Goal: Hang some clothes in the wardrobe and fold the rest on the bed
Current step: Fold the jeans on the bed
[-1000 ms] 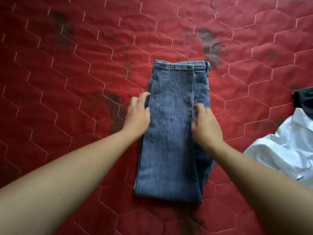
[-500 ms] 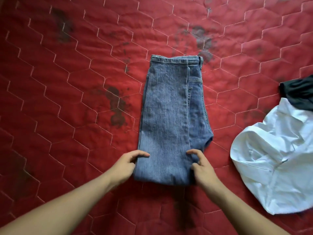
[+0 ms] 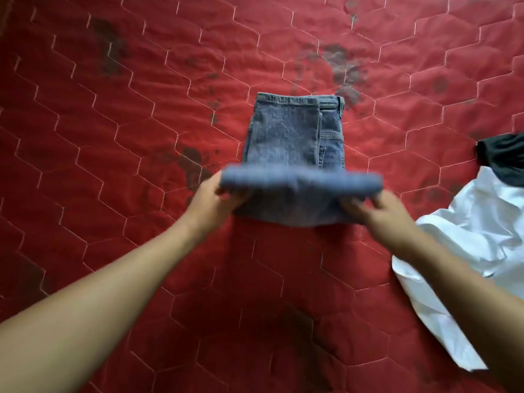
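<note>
— Where are the jeans [image 3: 286, 137]?

— On the red quilted bedspread [image 3: 113, 143], about the middle of the part in view. They are blue denim, already folded lengthwise into a narrow strip. The waistband end lies flat at the far side, with a pocket seam showing along its right edge.

— And the near end?

— Held up off the bedspread, above the lower part of the strip. It shows as a blurred horizontal band of denim.

— Who has hold of it?

— Both hands. The left hand [image 3: 215, 202] grips the left corner of that raised band, and the right hand [image 3: 377, 214] grips the right corner. Each is closed on the denim. The blur hides how the single fingers lie.

— Anything else on the bed?

— A crumpled white shirt [image 3: 467, 236] lies toward the right side of the bedspread, near the right forearm and apart from the jeans. A dark garment [image 3: 504, 157] sits just beyond it, touching its far edge. The bedspread itself has hexagon stitching and several dark blotches.
</note>
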`<state>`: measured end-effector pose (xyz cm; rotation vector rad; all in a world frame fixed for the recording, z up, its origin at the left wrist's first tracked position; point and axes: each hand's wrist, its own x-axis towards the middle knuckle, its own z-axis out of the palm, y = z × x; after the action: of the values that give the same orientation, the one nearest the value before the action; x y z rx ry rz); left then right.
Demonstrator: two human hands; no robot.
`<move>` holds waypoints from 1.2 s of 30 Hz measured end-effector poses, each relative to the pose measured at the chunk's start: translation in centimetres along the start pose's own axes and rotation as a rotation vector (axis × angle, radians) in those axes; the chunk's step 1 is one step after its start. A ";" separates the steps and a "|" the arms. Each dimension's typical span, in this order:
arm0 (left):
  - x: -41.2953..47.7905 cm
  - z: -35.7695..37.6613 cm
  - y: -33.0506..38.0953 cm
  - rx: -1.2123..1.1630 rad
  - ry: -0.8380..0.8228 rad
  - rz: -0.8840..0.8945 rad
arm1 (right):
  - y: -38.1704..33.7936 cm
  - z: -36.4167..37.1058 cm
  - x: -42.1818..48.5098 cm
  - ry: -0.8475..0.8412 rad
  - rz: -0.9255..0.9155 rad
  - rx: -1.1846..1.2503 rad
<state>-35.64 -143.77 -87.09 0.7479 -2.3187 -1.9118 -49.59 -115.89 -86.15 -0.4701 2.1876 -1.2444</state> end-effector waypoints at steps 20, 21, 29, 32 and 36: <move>-5.3 0.7 -5.8 0.064 -0.171 -0.389 | 5.6 3.7 -3.4 -0.419 0.667 0.340; -5.0 0.5 -4.8 0.039 -0.125 -0.348 | 4.6 2.9 -3.1 -0.392 0.624 0.373; 5.8 0.7 -0.3 0.219 0.065 -0.204 | 0.3 -0.9 6.0 -0.101 0.325 0.011; 7.2 2.0 -1.0 0.388 0.187 -0.309 | 1.8 1.1 6.9 0.015 0.256 -0.489; 4.2 4.4 -2.4 0.909 0.131 0.213 | 2.6 4.5 5.0 0.182 -0.171 -0.926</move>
<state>-40.04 -141.65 -91.51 0.5790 -2.9704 -0.6330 -50.69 -120.35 -91.69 -0.9362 2.8480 -0.2633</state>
